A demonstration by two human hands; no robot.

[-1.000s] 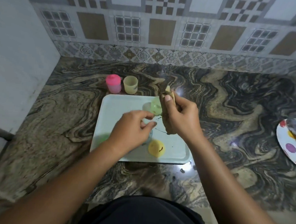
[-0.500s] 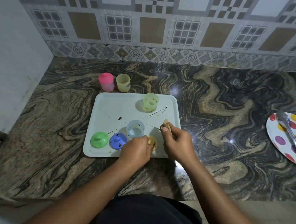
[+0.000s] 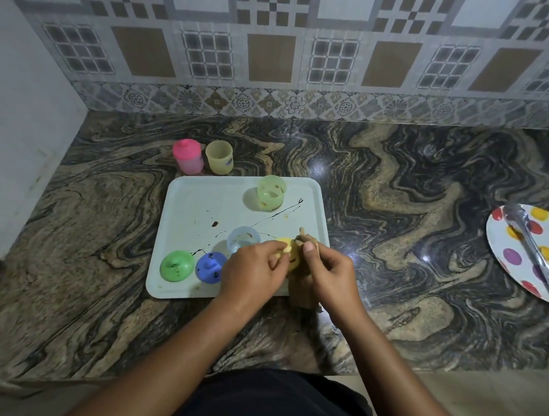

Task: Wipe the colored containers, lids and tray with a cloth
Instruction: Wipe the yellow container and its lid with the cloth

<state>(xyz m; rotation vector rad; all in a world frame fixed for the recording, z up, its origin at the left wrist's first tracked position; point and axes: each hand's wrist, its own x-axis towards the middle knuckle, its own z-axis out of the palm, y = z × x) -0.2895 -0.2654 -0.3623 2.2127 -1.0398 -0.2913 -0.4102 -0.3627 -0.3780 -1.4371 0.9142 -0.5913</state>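
Observation:
A pale tray streaked with dark stains lies on the marble counter. On it stand a green container and a blue container, with a green lid and a blue lid at its front left. My left hand holds a yellow lid over the tray's front right corner. My right hand presses a brownish cloth against that lid. Behind the tray stand a pink lidded container and a yellow container.
A white plate with coloured dots carrying metal tongs sits at the counter's right edge. A tiled wall runs along the back and a plain wall on the left. The counter's front edge is just below my forearms.
My left hand picked the yellow lid up off the tray. My right hand brought the cloth down from above the tray to the lid.

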